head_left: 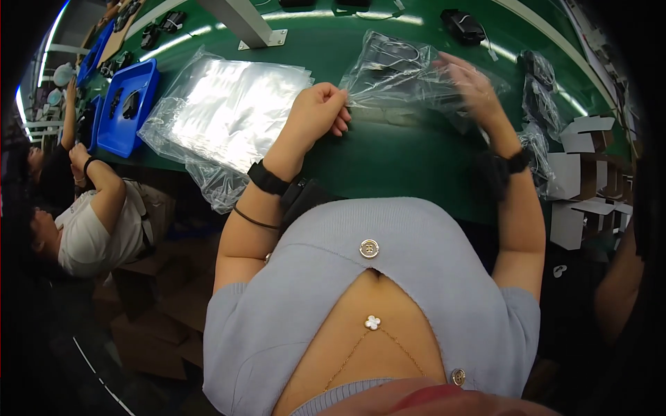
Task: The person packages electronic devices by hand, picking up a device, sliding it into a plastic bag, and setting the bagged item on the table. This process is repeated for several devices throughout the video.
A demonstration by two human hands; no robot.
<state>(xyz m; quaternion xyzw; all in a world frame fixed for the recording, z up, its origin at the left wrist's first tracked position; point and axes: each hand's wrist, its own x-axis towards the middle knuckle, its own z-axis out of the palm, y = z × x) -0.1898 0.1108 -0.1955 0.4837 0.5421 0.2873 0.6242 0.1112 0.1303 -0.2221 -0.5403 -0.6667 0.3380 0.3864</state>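
A clear plastic bag [409, 87] with a black device and its coiled black cable [395, 54] inside lies in front of me on the green table. My left hand [318, 112] is closed, pinching the bag's left edge between thumb and fingers. At the bag's right side my right hand [473, 89] has its fingers bent over the film, slightly blurred by motion. Some of the film shows beyond that hand. A stack of flat, empty clear bags [225, 107] lies left of my left hand.
Blue trays [128, 104] with black parts stand at the left, near two other people [94, 215]. A metal post [243, 24] rises from the green table [388, 156]. Bagged black items [540, 100] and open white boxes [569, 173] are at the right; a black device [463, 26] lies farther back.
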